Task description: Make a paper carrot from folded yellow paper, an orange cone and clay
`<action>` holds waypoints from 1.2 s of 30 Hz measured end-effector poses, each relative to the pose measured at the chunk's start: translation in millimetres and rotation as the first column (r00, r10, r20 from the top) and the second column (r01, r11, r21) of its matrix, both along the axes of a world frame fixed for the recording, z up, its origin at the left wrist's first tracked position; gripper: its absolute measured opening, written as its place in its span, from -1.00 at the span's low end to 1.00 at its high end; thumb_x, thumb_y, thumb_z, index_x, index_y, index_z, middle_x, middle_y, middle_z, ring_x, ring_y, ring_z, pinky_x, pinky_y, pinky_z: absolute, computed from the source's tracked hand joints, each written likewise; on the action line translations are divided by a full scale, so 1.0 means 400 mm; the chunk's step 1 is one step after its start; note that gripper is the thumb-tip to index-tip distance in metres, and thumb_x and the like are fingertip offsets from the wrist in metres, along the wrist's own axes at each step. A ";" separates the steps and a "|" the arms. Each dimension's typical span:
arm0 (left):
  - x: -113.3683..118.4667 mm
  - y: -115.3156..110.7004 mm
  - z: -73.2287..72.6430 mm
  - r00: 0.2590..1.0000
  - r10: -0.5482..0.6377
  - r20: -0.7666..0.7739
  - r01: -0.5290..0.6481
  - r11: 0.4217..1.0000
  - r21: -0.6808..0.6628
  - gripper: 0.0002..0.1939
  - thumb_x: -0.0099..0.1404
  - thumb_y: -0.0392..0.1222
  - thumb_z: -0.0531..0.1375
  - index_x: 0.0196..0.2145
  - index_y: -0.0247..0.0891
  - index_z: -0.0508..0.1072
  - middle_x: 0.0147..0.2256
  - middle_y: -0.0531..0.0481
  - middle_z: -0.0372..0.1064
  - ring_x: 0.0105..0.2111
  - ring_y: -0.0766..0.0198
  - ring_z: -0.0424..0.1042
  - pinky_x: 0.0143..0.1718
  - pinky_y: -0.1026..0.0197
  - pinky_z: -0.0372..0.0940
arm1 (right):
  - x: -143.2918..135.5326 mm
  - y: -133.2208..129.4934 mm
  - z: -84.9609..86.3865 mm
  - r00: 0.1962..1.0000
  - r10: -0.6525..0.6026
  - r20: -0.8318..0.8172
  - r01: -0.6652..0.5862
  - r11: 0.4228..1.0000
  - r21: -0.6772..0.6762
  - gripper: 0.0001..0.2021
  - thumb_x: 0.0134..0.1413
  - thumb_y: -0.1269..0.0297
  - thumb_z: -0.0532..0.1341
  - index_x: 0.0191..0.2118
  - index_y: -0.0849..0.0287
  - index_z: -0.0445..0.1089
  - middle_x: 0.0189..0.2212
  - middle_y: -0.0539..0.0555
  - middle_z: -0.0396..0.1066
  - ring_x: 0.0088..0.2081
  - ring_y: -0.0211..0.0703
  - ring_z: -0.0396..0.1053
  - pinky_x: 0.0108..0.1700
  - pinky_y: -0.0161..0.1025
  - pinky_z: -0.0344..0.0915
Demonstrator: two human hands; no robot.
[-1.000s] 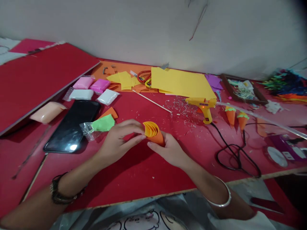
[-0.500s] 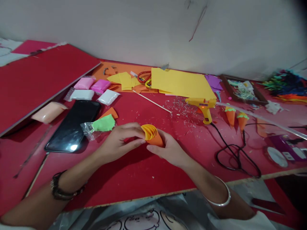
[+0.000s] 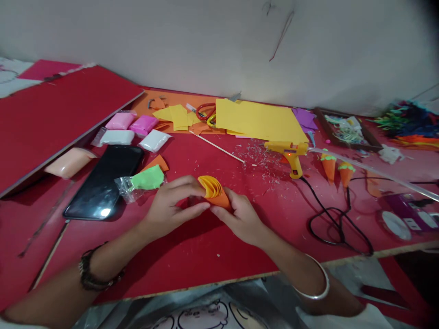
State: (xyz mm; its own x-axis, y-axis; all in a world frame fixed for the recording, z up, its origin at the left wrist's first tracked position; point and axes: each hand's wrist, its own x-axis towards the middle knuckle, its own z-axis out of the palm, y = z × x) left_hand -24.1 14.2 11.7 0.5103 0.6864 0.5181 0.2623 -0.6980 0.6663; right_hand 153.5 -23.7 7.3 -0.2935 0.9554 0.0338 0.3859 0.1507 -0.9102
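Above the front of the red tabletop [image 3: 192,256], my right hand [image 3: 245,219] grips the orange side of a paper roll [image 3: 221,197]. Curved yellow pleats show at its upper left end. My left hand [image 3: 176,203] has its fingers bent around that yellow end, thumb pressed at its lower edge. The fingertips behind the roll are hidden. A green clay packet [image 3: 148,178] in clear wrap lies just left of my left hand, beside a black phone [image 3: 106,183].
A yellow glue gun [image 3: 290,153] with a black cord stands to the right, near two orange cones [image 3: 328,167]. Yellow paper sheets [image 3: 260,119], red-handled scissors [image 3: 206,112] and a thin stick [image 3: 217,146] lie behind. Pink clay packets [image 3: 144,124] sit left, beside a red board [image 3: 68,109].
The paper roll has tilted and shifted slightly left in my hands, showing more of its yellow pleats. Both hands still hold it.
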 end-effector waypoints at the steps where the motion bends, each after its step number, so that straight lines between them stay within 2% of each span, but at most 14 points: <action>1: -0.001 0.001 -0.001 1.000 -0.005 -0.006 0.005 1.000 0.001 -0.91 0.10 -0.29 0.20 -0.38 -0.23 0.36 -0.46 0.05 0.30 -0.49 0.39 0.30 -0.48 0.35 0.23 | -0.001 0.000 -0.001 1.000 0.010 -0.003 -0.010 1.000 -0.003 -0.74 0.04 0.17 0.10 -0.17 0.17 0.26 -0.31 0.04 0.40 -0.30 -0.21 0.35 -0.26 -0.30 0.24; 6: -0.006 0.006 -0.007 0.999 -0.029 -0.031 0.028 0.998 -0.047 -0.95 0.15 -0.30 0.17 -0.37 -0.24 0.40 -0.44 0.03 0.32 -0.45 0.39 0.32 -0.44 0.35 0.25 | 0.000 0.001 0.001 0.999 0.015 0.038 -0.015 1.000 -0.013 -0.71 0.01 0.13 0.12 -0.17 0.18 0.26 -0.31 0.05 0.41 -0.31 -0.20 0.35 -0.28 -0.30 0.24; 11: -0.004 0.006 -0.009 0.999 -0.052 0.016 0.054 0.992 -0.114 -0.91 0.12 -0.33 0.18 -0.37 -0.22 0.36 -0.49 0.07 0.27 -0.50 0.41 0.28 -0.49 0.36 0.21 | 0.002 0.004 0.003 0.991 0.072 0.110 -0.070 0.997 -0.024 -0.74 0.07 0.20 0.06 -0.14 0.19 0.25 -0.32 0.07 0.41 -0.30 -0.18 0.36 -0.26 -0.29 0.23; 14: 0.002 -0.003 -0.014 0.988 -0.008 0.153 0.041 0.975 -0.217 -0.79 0.07 -0.31 0.22 -0.33 -0.21 0.26 -0.50 0.12 0.18 -0.54 0.43 0.22 -0.52 0.37 0.21 | 0.004 0.004 0.001 0.986 0.082 0.146 -0.080 0.997 -0.022 -0.73 0.09 0.19 0.04 -0.13 0.20 0.23 -0.32 0.08 0.40 -0.30 -0.16 0.36 -0.28 -0.29 0.23; 16: 0.008 -0.011 -0.016 0.976 0.023 0.215 0.043 0.954 -0.297 -0.64 0.03 -0.27 0.26 -0.24 -0.19 0.19 -0.41 0.09 0.19 -0.47 0.40 0.25 -0.48 0.36 0.24 | 0.005 0.002 -0.001 0.983 0.083 0.162 -0.083 0.997 -0.005 -0.73 0.07 0.16 0.06 -0.15 0.20 0.23 -0.34 0.09 0.40 -0.32 -0.15 0.37 -0.32 -0.29 0.22; 19: 0.015 -0.019 -0.015 0.988 -0.033 0.152 0.087 0.926 -0.368 -0.50 0.01 -0.22 0.27 -0.11 -0.18 0.16 -0.25 -0.01 0.21 -0.30 0.30 0.30 -0.33 0.29 0.28 | 0.006 -0.002 -0.007 0.988 0.059 0.145 -0.070 0.995 0.072 -0.76 0.04 0.17 0.10 -0.19 0.19 0.21 -0.35 0.09 0.39 -0.35 -0.16 0.37 -0.35 -0.30 0.22; 21: 0.018 -0.021 -0.012 0.990 -0.091 0.105 0.123 0.926 -0.356 -0.58 0.06 -0.22 0.24 -0.12 -0.20 0.24 -0.25 -0.02 0.24 -0.28 0.28 0.30 -0.28 0.26 0.27 | 0.008 -0.005 -0.011 0.993 0.040 0.114 -0.055 0.989 0.137 -0.78 0.05 0.21 0.09 -0.17 0.16 0.19 -0.35 0.08 0.39 -0.35 -0.17 0.36 -0.33 -0.30 0.23; 24: 0.017 -0.022 -0.006 0.988 -0.095 0.125 0.129 0.946 -0.298 -0.74 0.13 -0.25 0.18 -0.18 -0.20 0.33 -0.32 -0.01 0.23 -0.33 0.31 0.27 -0.32 0.27 0.24 | 0.011 -0.009 -0.012 0.995 0.057 0.086 -0.073 0.978 0.196 -0.78 0.06 0.27 0.08 -0.14 0.14 0.16 -0.34 0.06 0.38 -0.33 -0.19 0.36 -0.31 -0.32 0.23; 28: 0.015 -0.022 -0.001 0.987 -0.125 0.102 0.152 0.930 -0.335 -0.64 0.11 -0.24 0.20 -0.09 -0.19 0.32 -0.26 -0.04 0.16 -0.26 0.27 0.24 -0.26 0.23 0.23 | 0.012 -0.008 -0.009 0.974 0.147 0.172 -0.173 0.974 0.149 -0.70 0.09 0.22 0.04 -0.06 0.19 0.11 -0.31 0.11 0.39 -0.33 -0.17 0.37 -0.33 -0.29 0.24; 31: 0.015 -0.022 0.001 0.988 -0.132 0.083 0.151 0.939 -0.310 -0.70 0.06 -0.24 0.25 -0.19 -0.19 0.38 -0.31 0.01 0.13 -0.30 0.32 0.23 -0.28 0.29 0.23 | 0.014 -0.004 -0.010 0.931 0.241 0.274 -0.277 0.956 0.100 -0.65 0.10 0.19 0.02 -0.01 0.22 0.07 -0.25 0.16 0.38 -0.29 -0.13 0.38 -0.31 -0.27 0.24; 36: 0.012 -0.022 0.010 0.992 -0.097 0.076 0.114 0.957 -0.268 -0.72 0.06 -0.28 0.25 -0.22 -0.20 0.38 -0.33 0.04 0.19 -0.35 0.36 0.26 -0.35 0.34 0.22 | 0.019 0.006 -0.014 0.902 0.206 0.379 -0.269 0.956 0.121 -0.73 0.14 0.24 -0.01 -0.05 0.20 0.10 -0.23 0.15 0.38 -0.27 -0.14 0.38 -0.30 -0.29 0.23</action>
State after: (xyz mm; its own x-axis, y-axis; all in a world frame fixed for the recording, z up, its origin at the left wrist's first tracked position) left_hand -19.2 5.4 15.6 0.5609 0.7492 0.3522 0.1497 -0.5102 0.8469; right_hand 161.0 -21.3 1.7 -0.5331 0.8453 0.0354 0.6145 0.4156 -0.6706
